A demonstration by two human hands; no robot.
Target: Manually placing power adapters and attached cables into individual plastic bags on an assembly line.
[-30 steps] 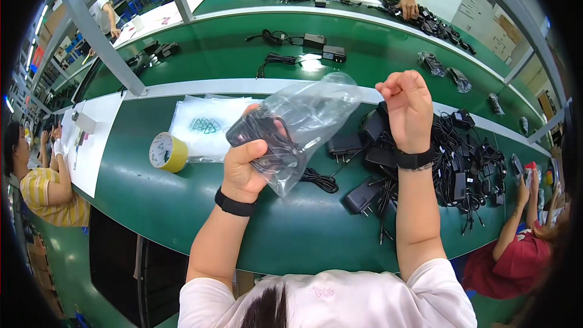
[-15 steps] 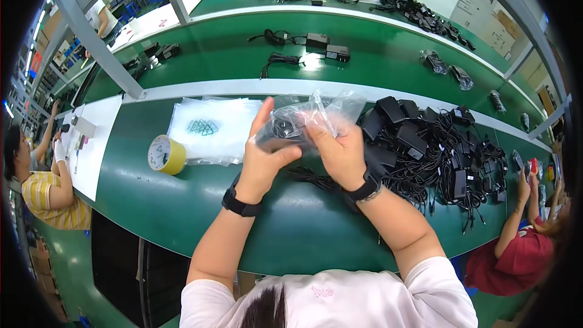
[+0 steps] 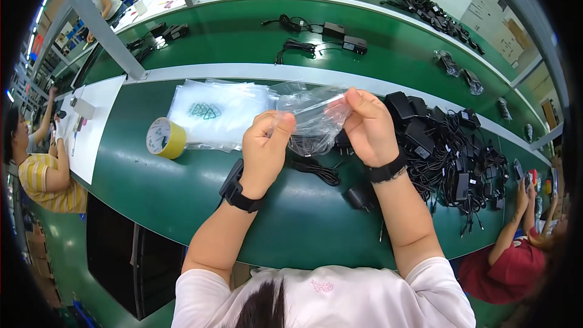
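Observation:
A clear plastic bag is stretched between my two hands above the green table. My left hand is closed on the bag's left side, thumb over the curled fingers. My right hand pinches its right edge between thumb and fingers. Something dark, probably a coiled black cable, shows through the bag's lower part. Just below the bag lies a coiled black cable, and a black power adapter sits beside my right wrist. To the left is a stack of flat clear bags with green printing.
A roll of yellow tape stands left of the bag stack. A large heap of black adapters with cables fills the right side. Beyond the white ledge, more adapters lie on a green belt. Co-workers sit left and right.
My hands have moved apart, and the bag is now spread between them. The dark item inside hangs lower. The cable and adapter beneath show more fully.

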